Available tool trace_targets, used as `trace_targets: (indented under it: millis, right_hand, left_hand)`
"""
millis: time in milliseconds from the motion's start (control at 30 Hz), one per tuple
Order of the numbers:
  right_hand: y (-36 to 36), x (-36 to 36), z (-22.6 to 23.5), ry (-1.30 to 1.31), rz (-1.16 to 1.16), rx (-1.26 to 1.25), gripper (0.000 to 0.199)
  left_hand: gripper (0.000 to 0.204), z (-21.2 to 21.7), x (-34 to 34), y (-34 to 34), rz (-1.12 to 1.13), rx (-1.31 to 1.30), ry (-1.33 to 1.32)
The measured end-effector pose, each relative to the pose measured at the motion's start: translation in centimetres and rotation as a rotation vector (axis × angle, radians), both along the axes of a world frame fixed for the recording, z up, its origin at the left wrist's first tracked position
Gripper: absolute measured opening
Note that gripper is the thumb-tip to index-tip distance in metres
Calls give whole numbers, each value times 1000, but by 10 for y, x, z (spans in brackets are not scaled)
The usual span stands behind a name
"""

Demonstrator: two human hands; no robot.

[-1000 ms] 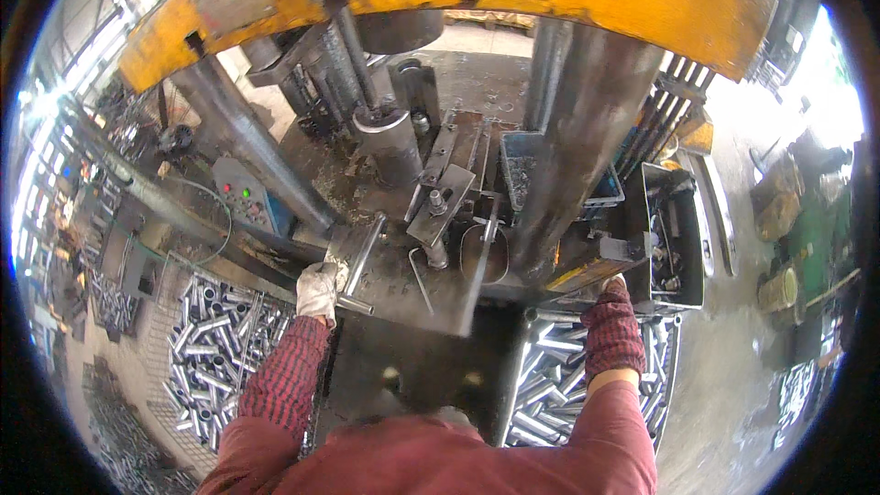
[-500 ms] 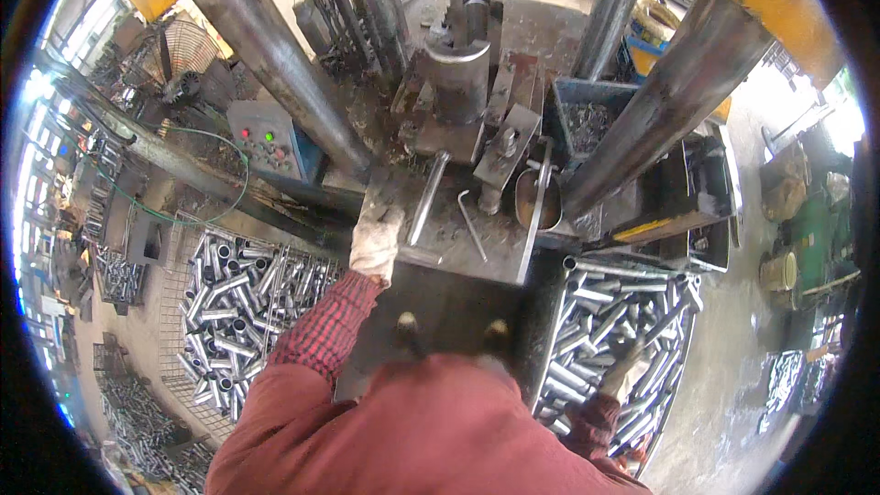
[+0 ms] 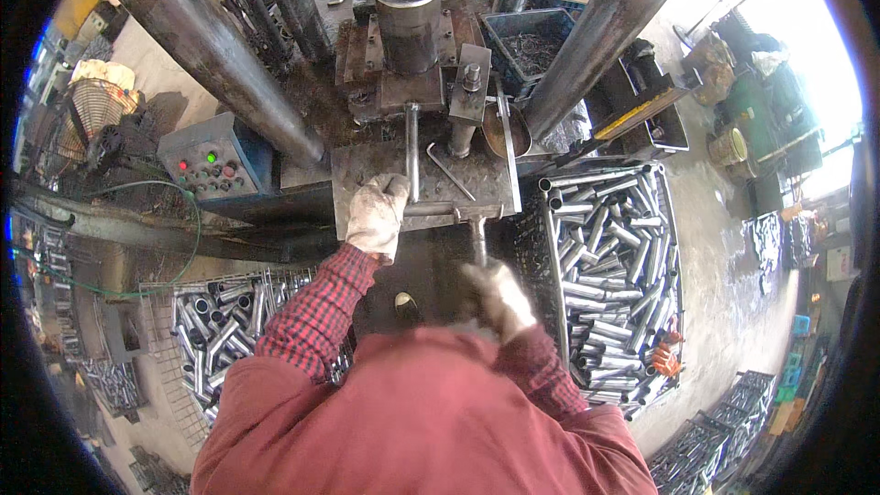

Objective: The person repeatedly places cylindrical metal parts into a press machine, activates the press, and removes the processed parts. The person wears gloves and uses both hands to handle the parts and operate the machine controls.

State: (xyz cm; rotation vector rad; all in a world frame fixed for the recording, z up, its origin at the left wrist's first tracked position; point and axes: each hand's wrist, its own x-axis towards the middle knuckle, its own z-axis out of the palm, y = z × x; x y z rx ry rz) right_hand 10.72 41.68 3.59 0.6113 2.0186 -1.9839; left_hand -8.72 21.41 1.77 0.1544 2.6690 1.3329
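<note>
My left hand (image 3: 376, 215), in a dirty white work glove, rests on the steel press table (image 3: 362, 174) and grips the left end of a T-shaped steel tube piece (image 3: 454, 211) lying along the table's front edge. In a matching glove and blurred by motion, my right hand (image 3: 495, 298) holds the lower end of that piece's stem below the table edge. Behind the piece stands the cylindrical press die (image 3: 408, 23), with a thin steel rod (image 3: 412, 151) leading up to it.
A wire crate of cut steel tubes (image 3: 605, 266) stands at my right, another crate of tubes (image 3: 220, 330) at my left. A blue control box (image 3: 215, 165) with coloured buttons sits left of the table. Thick press columns (image 3: 215, 46) rise on both sides.
My right hand has come from the tube crate at the right to the table's front edge with the T-shaped piece. The view has tilted further down; my left hand stays on the table.
</note>
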Motion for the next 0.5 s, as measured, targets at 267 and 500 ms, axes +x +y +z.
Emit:
trace_targets:
  millis: [267,500]
  right_hand:
    - [-15,-14,-13,-52,-398,-278,30]
    - [-17,-2,31,-109,-277,284,41]
  left_hand:
    - [39,1,-3,1,44,85,-26]
    - [36,-7,-5,0,-1,99,36]
